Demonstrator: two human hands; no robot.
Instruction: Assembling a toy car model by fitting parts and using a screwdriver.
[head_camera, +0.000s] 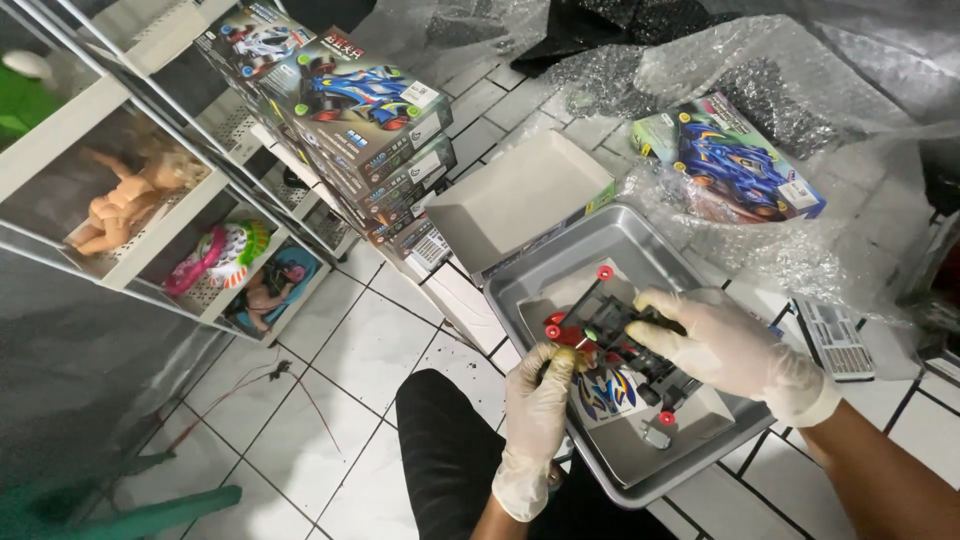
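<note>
- Both gloved hands grasp the black toy car chassis (622, 345) over the grey tray (560, 262): right hand (725, 350) pinches its top, left hand (537, 400) clamps its front end, by the red rollers.
- Likely risk: a slipping glove could drop the chassis into the tray and scatter small parts.
- Left wrist rises from below, fingers curled; right forearm angles in from the tray's right corner.
- Sticker sheet (606, 393) lies in the tray; 1 boxed kit (735, 160) sits beyond it.

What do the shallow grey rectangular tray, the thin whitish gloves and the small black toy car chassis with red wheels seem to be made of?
Shallow grey rectangular tray: probably metal, dull sheen, rolled rim.
Thin whitish gloves on the left hand and right hand: likely latex, wrinkled, clinging.
Small black toy car chassis with red wheels: seemingly moulded plastic, matt.
</note>
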